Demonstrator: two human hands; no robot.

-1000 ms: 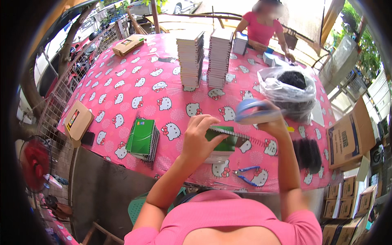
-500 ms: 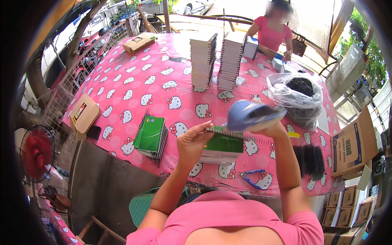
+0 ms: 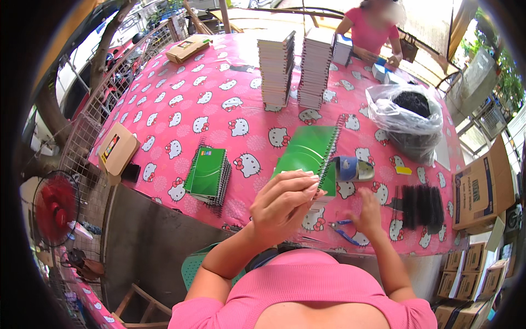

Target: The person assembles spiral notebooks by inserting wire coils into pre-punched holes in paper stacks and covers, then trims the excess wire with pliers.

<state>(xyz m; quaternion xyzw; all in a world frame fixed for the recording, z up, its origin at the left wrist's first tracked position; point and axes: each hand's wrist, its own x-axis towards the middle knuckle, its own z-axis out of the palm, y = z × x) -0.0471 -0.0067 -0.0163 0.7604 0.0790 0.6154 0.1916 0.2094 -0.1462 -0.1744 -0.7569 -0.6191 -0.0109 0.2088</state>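
Observation:
A green spiral notebook (image 3: pixel 307 145) stands tilted over a small stack at the near side of the table, its black coil running along its right edge. My left hand (image 3: pixel 285 203) is closed around the notebook's lower end, next to the coil; the fingers hide the part it grips. My right hand (image 3: pixel 368 213) is empty, with thumb and fingers apart, just right of the blue-handled cutting pliers (image 3: pixel 345 232) lying on the table. A blue slipper (image 3: pixel 355 169) lies beside the notebook's coil, beyond my right hand.
Green spiral notebooks (image 3: pixel 207 172) are stacked to the left. Two tall notebook stacks (image 3: pixel 275 71) stand farther back. Black coils (image 3: pixel 421 208) lie at right, near a plastic bag (image 3: pixel 405 123) of black material and a carton (image 3: pixel 482 189). Across the table sits a person (image 3: pixel 372 33).
The slipper has left my right hand and now lies on the table. My right hand has come down toward the pliers. My left hand has shifted right, and the notebook is now tilted up.

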